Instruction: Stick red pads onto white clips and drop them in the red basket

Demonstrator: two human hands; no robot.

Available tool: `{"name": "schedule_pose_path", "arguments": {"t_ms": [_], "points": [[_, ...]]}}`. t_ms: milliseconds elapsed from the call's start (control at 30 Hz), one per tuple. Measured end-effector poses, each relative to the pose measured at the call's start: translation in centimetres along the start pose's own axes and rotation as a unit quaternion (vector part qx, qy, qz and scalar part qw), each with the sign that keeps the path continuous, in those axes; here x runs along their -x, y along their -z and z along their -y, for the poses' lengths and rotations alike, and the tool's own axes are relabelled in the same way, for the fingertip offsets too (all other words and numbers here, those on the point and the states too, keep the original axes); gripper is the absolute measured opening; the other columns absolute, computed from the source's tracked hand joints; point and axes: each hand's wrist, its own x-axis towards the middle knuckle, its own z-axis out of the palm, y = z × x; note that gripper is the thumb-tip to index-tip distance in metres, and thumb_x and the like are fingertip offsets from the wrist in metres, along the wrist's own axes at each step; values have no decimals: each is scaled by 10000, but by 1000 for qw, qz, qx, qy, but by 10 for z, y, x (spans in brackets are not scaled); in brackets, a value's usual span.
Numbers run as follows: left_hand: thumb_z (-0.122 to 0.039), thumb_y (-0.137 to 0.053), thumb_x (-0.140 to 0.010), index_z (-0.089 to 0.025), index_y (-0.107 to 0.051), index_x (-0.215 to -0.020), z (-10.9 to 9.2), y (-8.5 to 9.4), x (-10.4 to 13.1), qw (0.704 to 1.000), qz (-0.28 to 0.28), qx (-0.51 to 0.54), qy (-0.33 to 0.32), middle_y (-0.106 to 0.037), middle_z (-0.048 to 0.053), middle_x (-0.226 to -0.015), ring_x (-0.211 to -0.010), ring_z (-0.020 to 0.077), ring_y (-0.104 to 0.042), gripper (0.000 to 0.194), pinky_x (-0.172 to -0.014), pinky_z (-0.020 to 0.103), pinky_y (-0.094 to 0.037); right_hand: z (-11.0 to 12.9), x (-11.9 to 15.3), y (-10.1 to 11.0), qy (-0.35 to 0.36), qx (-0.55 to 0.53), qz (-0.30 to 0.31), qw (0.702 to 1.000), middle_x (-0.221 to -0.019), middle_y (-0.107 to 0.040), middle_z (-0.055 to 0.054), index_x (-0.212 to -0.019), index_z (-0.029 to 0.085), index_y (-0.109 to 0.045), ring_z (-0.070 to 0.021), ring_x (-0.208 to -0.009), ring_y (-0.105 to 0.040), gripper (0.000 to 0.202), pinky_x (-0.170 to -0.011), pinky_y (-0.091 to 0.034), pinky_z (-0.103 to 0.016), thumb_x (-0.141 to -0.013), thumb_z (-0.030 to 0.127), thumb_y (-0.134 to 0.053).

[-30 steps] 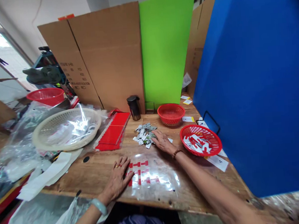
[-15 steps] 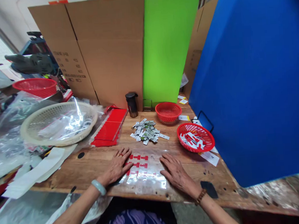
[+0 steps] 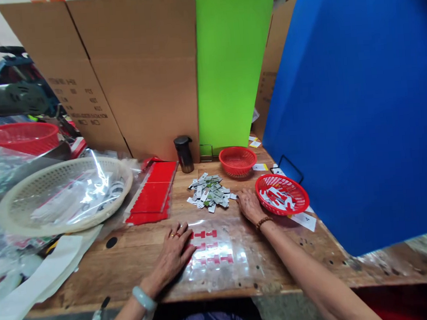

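Note:
A clear plastic sheet [image 3: 239, 270] with rows of red T-shaped stickers [image 3: 212, 245] lies near the table's front edge. My left hand [image 3: 176, 248] rests flat over its left part, fingers spread, covering some stickers. Beyond the sheet is a pile of small grey and white flat pieces [image 3: 210, 194], a few with green. At the pile's right side my right hand [image 3: 249, 205] has its fingers drawn together on the end of an outlying strip [image 3: 232, 196]. The fingertips hide that end. Close to the right hand stands a red basket [image 3: 300, 200] holding white and red pieces.
Behind are another red basket [image 3: 237, 160], a black tumbler [image 3: 184, 154] and red sheets [image 3: 153, 191]. A large cream basket [image 3: 12, 213] with plastic bags takes up the left. A cardboard box [image 3: 142, 77], a green panel [image 3: 234, 66] and a blue panel [image 3: 359, 110] wall the table.
My right hand has left the plastic sheet's right side and moved forward to the strip beside the pile. My left hand stays flat on the sheet. The camera view has shifted slightly.

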Motion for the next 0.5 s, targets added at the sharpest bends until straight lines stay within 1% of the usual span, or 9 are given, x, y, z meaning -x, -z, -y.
{"name": "schedule_pose_path", "arguments": {"t_ms": [100, 167, 233, 267, 333, 367, 400, 433, 500], "points": [[-347, -475, -861, -177, -572, -1176, -5, 3, 4, 999, -19, 39, 2, -535, 138, -1305, -1273, 291, -407, 371, -1047, 519, -292, 1, 3, 2, -10, -6, -2, 1000, -1003, -577, -151, -963, 130, -608, -255, -949, -466, 277, -852, -313, -362, -878, 125, -344], [-313, -476, -862, -174, -571, -1171, -11, 7, 7, 995, -39, 91, 12, -527, 140, -1313, -1265, 276, -423, 352, -1048, 501, -307, 4, 5, 8, -15, -19, -5, 1000, -957, -589, -142, -935, 136, -609, -244, -921, -481, 284, -834, -323, -345, -876, 111, -332], [-313, -482, -858, -178, -581, -1148, -18, 14, 9, 984, -58, 165, 47, -530, 141, -1309, -1217, 261, -479, 335, -1023, 472, -355, 10, 10, 16, -20, -43, -11, 999, -902, -598, -129, -890, 138, -607, -228, -866, -499, 285, -794, -341, -325, -879, 115, -323], [-326, -488, -853, -182, -588, -1129, -23, 19, 9, 973, -64, 209, 78, -554, 138, -1281, -1169, 256, -524, 327, -994, 455, -392, 15, 13, 20, -21, -60, -13, 998, -872, -602, -117, -863, 139, -604, -216, -826, -506, 285, -765, -353, -314, -885, 129, -320], [-363, -502, -841, -179, -594, -1104, -34, 29, 6, 933, -76, 312, 160, -644, 125, -1129, -1031, 244, -611, 333, -920, 423, -457, 27, 25, 27, -14, -104, -4, 994, -797, -604, -79, -808, 146, -598, -183, -730, -512, 293, -689, -372, -284, -902, 180, -323], [-386, -512, -832, -168, -591, -1098, -40, 34, 4, 904, -73, 375, 194, -671, 117, -1046, -952, 234, -641, 352, -854, 394, -497, 35, 33, 30, -5, -130, 10, 991, -746, -600, -52, -775, 152, -595, -165, -678, -510, 293, -644, -376, -265, -905, 214, -340], [-406, -534, -816, -156, -581, -1106, -47, 38, 1, 870, -56, 438, 220, -678, 108, -1001, -898, 223, -654, 386, -795, 366, -522, 43, 42, 32, 8, -157, 30, 987, -687, -588, -24, -740, 159, -592, -148, -628, -504, 291, -598, -374, -247, -902, 247, -368], [-428, -567, -788, -140, -566, -1111, -53, 42, -2, 831, -43, 494, 253, -684, 94, -920, -801, 211, -668, 433, -695, 339, -545, 52, 51, 33, 21, -185, 52, 981, -658, -580, -1, -731, 165, -592, -133, -601, -503, 273, -565, -372, -229, -894, 269, -400], [-422, -636, -734, -119, -521, -1150, -65, 47, -7, 757, 11, 582, 297, -677, 63, -814, -684, 185, -667, 527, -579, 299, -544, 71, 71, 34, 35, -254, 96, 962, -646, -575, 24, -767, 174, -598, -113, -581, -505, 219, -532, -371, -207, -878, 296, -454]]}}
